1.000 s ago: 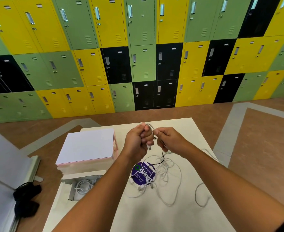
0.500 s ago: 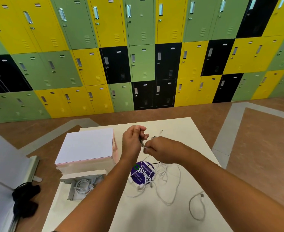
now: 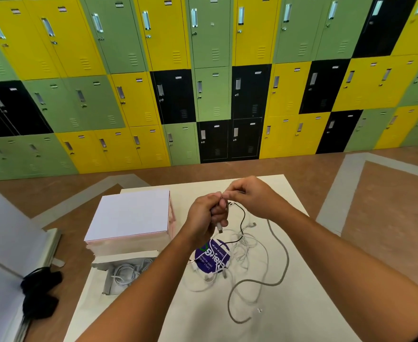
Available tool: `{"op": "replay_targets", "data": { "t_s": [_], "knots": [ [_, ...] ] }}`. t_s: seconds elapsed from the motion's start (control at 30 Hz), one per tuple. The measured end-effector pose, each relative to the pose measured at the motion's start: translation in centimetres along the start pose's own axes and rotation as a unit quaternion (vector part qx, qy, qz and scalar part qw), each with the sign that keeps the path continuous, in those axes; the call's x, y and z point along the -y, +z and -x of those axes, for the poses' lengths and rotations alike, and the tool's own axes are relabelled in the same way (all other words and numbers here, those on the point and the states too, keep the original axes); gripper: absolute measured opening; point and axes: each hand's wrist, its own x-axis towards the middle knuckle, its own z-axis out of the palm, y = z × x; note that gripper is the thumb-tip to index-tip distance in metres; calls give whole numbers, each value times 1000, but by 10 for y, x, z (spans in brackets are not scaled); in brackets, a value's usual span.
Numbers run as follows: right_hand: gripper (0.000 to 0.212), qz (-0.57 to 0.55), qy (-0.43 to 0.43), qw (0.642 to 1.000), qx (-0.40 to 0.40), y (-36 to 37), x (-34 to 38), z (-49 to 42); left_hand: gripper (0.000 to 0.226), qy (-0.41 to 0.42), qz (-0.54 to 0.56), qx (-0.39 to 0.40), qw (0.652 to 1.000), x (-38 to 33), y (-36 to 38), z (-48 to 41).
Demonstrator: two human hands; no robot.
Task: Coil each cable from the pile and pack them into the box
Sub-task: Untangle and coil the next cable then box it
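The grey cable [image 3: 287, 257], its plug end seemingly poking out below the curled left hand [image 3: 204, 218] that grips it, is also pinched by the right hand [image 3: 251, 197] above the table [image 3: 301, 304] middle, slack trailing past the tangled pile [image 3: 242, 245] toward the near edge, the open box [image 3: 126, 258] by the left edge.

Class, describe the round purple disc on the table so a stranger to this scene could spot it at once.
Find the cream table before the coloured lockers, then the tangle of cables near its middle. At the tangle's left edge lies the purple disc, the only round, printed thing among thin cords.
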Motion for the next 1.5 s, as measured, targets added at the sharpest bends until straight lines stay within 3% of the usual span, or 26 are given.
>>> {"op": "replay_targets", "data": {
  "t_s": [0.4, 0.7, 0.87, 1.0, 1.17, 1.33, 1.5],
  "knots": [
    [15, -27, -13, 1000, 7, -3, -8, -1, 41, -48, -12, 56, 997, -6, -6, 2],
    [23, -183, -9, 983, -8, 4, 0, 3, 39, -72, 170, 58, 981, -21, 3, 5],
    [34, -232, 98, 968, -5, 29, -8, 8, 38, -47, 285, 19, 957, -30, 2, -5],
    [31, -122, 140, 978, 94, 54, -17, 20, 36, 64, 173, -79, 980, -27, 2, -12],
    [32, 0, 95, 986, 139, 52, 1, 26, 37, 134, -35, -170, 976, -10, -1, -11],
    [31, 151, 30, 976, 154, 38, 19, 20, 33, 165, -181, -159, 956, 3, 1, -9],
    [20, 203, 20, 969, 136, 15, 35, 13, 35, 139, -294, -96, 941, 10, -8, -4]
  ]
}}
